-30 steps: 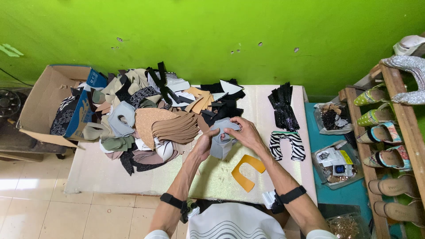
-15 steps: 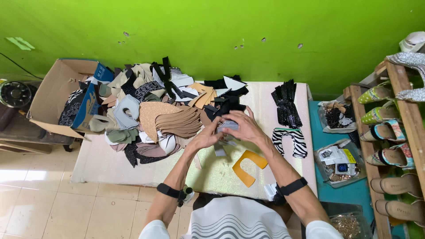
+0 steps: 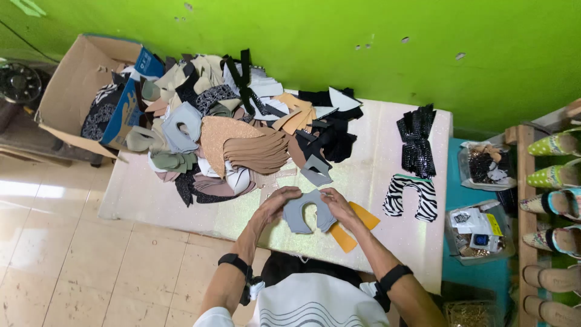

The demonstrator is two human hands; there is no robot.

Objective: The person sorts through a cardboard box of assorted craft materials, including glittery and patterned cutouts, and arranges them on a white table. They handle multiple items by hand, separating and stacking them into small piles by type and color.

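1. Near the counter's (image 3: 181,206) front edge, both hands are holding up a grey horseshoe-shaped cutout (image 3: 307,212).
2. Left hand (image 3: 275,207) is pinching the cutout's left arm, its grip clenched on it.
3. Right hand (image 3: 340,207) is gripping the right arm likewise.
4. Just beneath, an orange cutout (image 3: 357,225) is lying on the counter.
5. Beyond, a heap of cut pieces (image 3: 242,139) is spreading; a zebra-striped piece (image 3: 411,197) is lying to the right.
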